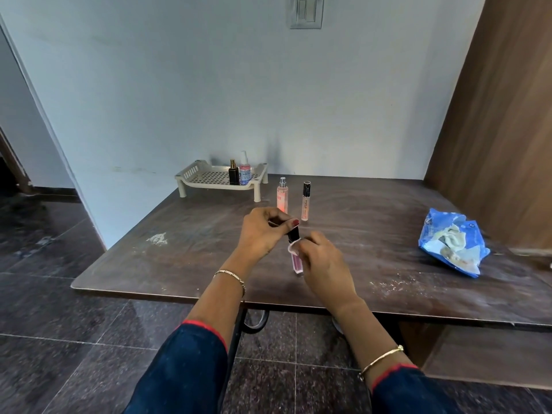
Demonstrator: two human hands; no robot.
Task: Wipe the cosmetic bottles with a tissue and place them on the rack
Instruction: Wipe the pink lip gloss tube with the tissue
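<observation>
- Head view looks down on your two hands, which meet over the middle of the dark bench [373, 234].
- Your left hand [263, 231] holds the black cap end of a pink lip-gloss tube [297, 262]. Its fingers [277, 216] are curled, and the thumb with the red nail pinches the cap against them.
- Your right hand [324, 264] comes in from the right, just below the cap. Its fingers [313, 239] are curled round a small white tissue [293, 248] and press it against the tube.
- The tube is nearly upright, cap end away from you, with its pink lower end showing beneath the tissue. You cannot tell whether its base touches the bench.
- At the back of the bench, against the wall, stands the cream rack [218, 177]. On its right part a dark bottle [234, 172] and a pump bottle [245, 170] with a blue label stand just beside each other.
- To the right of the rack, on the bench, a pink spray bottle [282, 195] and a second gloss tube [306, 201] with a black cap stand upright, near each other but apart.
- Well to the right lies a crumpled blue packet [454, 243] with pale tissue showing at its opening.
- Each of your wrists carries a thin gold bangle, the left one [231, 277] clear of your dark blue sleeve.
</observation>
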